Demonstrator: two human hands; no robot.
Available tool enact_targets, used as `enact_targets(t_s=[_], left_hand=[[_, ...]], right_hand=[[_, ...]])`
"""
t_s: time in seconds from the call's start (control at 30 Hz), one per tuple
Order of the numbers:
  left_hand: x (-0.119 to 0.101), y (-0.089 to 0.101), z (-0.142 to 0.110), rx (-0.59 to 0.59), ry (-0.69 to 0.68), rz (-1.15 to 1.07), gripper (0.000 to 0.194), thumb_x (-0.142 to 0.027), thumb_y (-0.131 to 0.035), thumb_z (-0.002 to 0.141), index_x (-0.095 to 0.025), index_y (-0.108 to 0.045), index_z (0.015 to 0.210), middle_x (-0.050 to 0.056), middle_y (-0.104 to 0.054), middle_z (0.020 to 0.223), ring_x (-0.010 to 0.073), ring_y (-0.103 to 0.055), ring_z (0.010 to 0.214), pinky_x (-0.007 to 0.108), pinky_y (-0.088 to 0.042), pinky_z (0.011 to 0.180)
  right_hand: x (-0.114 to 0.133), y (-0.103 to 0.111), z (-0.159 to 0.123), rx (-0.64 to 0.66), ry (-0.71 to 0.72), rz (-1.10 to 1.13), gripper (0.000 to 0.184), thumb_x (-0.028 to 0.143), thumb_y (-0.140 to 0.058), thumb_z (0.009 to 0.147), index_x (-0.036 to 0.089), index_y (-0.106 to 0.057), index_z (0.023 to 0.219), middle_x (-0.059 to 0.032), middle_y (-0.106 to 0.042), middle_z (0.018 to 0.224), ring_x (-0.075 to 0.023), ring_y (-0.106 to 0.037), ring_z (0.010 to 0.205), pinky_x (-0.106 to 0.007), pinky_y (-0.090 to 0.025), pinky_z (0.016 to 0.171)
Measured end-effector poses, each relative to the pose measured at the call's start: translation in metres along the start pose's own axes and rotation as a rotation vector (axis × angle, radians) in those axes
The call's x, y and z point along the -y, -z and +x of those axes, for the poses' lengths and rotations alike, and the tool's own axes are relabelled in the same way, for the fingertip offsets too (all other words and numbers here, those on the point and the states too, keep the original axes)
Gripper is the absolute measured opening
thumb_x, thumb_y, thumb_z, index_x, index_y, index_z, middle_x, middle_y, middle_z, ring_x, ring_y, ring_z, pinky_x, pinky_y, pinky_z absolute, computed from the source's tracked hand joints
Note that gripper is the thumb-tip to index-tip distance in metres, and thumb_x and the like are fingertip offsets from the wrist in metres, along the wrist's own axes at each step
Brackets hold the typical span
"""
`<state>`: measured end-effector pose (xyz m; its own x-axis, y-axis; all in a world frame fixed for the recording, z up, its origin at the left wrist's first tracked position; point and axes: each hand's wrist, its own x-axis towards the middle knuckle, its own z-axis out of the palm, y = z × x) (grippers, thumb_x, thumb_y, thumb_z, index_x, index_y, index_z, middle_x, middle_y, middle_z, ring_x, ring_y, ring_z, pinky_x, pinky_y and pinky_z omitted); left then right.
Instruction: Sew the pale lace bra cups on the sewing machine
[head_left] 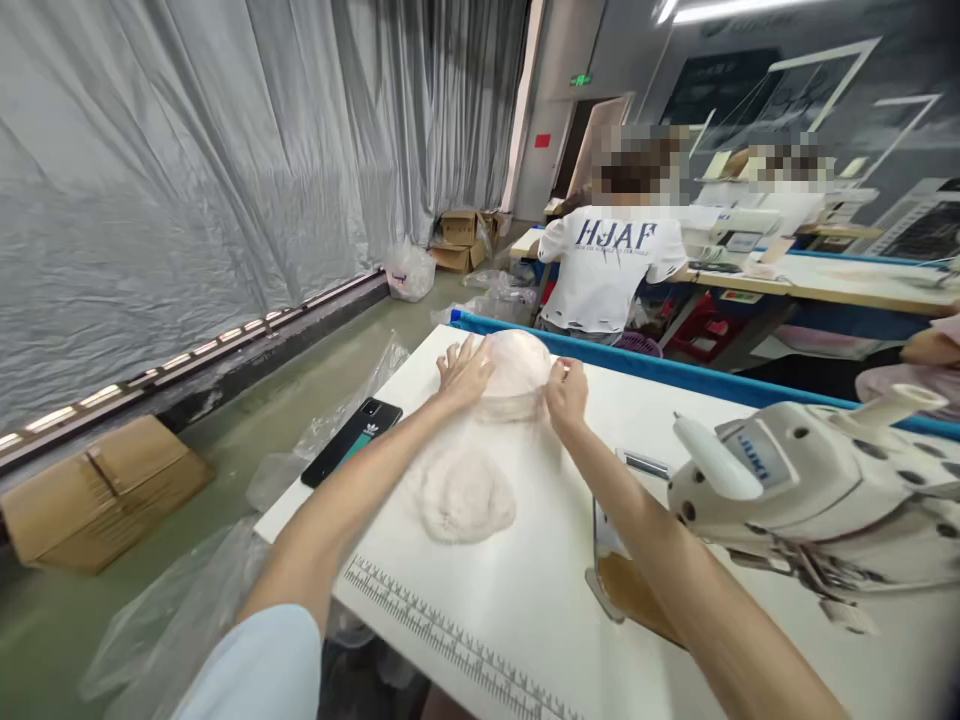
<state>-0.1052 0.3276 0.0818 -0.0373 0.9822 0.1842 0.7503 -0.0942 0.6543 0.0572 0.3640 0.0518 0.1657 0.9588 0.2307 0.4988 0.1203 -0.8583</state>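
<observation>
A rounded, pale pink stack of soft fabric pieces (516,365) lies near the far edge of the white sewing table (547,600). At its left side rests my left hand (463,378), fingers spread and the fingertips against the fabric. My right hand (568,392) is closed in a pinch at the stack's right edge, where the fabric meets the fingers. Closer to me, a second pale, crumpled-looking fabric pile (466,495) lies flat, untouched by either hand. Exactly what the fabric pieces are, I cannot tell.
A JUKI sewing machine (810,490) stands on the right. A black phone (352,440) lies at the table's left edge, and a printed ruler (457,640) runs along the front. Cardboard boxes (105,485) and plastic sit on the floor. Ahead, a person in white (604,265) sits working.
</observation>
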Motion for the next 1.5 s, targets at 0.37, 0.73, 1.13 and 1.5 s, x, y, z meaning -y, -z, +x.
enact_targets(t_s=[0.37, 0.73, 1.13, 1.5], left_hand=[[0.003, 0.004, -0.17, 0.342, -0.199, -0.004, 0.012, -0.022, -0.054, 0.078, -0.017, -0.065, 0.077, 0.003, -0.061, 0.077, 0.0177, -0.052, 0.075, 0.027, -0.036, 0.07], [0.015, 0.008, -0.161, 0.324, -0.013, -0.39, 0.026, -0.033, -0.053, 0.076, -0.01, -0.065, 0.08, 0.003, -0.061, 0.069, 0.0113, -0.051, 0.061, 0.02, -0.035, 0.054], [0.021, 0.012, -0.156, 0.367, 0.048, -0.568, 0.018, -0.027, -0.06, 0.07, -0.01, -0.065, 0.072, 0.0, -0.057, 0.062, 0.0098, -0.048, 0.058, 0.02, -0.034, 0.053], [0.012, 0.016, -0.146, 0.136, -0.022, -0.464, 0.031, -0.038, -0.065, 0.071, -0.013, -0.064, 0.09, 0.003, -0.062, 0.077, 0.0128, -0.053, 0.068, 0.022, -0.04, 0.062]], right_hand=[[-0.009, 0.07, -0.159, 0.606, 0.381, -0.171, 0.019, 0.034, -0.043, 0.088, 0.022, -0.056, 0.079, 0.0004, -0.061, 0.07, -0.0148, -0.052, 0.058, -0.026, -0.039, 0.051], [-0.01, 0.062, -0.184, 0.437, 0.532, -0.326, 0.027, 0.038, -0.039, 0.089, 0.023, -0.045, 0.111, -0.0017, -0.059, 0.081, -0.0139, -0.051, 0.052, -0.026, -0.038, 0.05], [0.002, 0.057, -0.164, 0.491, 0.696, -0.403, 0.025, 0.037, -0.042, 0.091, 0.027, -0.057, 0.108, -0.0014, -0.061, 0.084, -0.0143, -0.056, 0.06, -0.023, -0.035, 0.047], [0.02, 0.034, -0.145, 0.401, 0.685, -0.233, 0.023, 0.029, -0.038, 0.09, 0.021, -0.059, 0.084, -0.0036, -0.061, 0.078, -0.015, -0.053, 0.059, -0.025, -0.035, 0.051]])
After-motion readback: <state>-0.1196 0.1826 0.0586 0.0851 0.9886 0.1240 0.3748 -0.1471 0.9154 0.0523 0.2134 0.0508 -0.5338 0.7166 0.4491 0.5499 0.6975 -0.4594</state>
